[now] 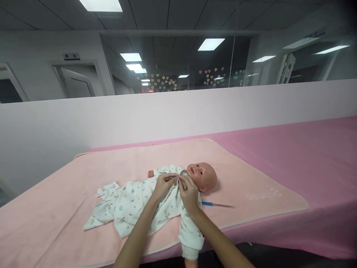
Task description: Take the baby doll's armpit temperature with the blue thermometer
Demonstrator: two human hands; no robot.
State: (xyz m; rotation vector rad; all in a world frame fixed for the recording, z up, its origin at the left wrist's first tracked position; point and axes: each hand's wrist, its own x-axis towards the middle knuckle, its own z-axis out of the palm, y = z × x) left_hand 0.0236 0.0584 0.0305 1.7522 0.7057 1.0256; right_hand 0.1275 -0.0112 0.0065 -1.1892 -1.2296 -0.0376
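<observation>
A baby doll (206, 176) lies on its back, its head to the right and its legs to the left. It wears a white printed baby top (167, 214) and matching trousers (128, 201). At the top's neckline, my left hand (164, 185) pinches the fabric near the chest. Close beside it, my right hand (189, 191) grips the same edge just below the doll's chin. The fingertips of both hands nearly meet there, and they hide whatever fastening may lie between them. One sleeved arm of the doll hangs toward me over the front edge.
A peach blanket (245, 178) lies under the doll, on a pink sheet (306, 156). Beside the doll's shoulder rests a thin stick with a blue end (208, 203), probably a thermometer. A low white wall (178, 115) runs behind, with a window above it.
</observation>
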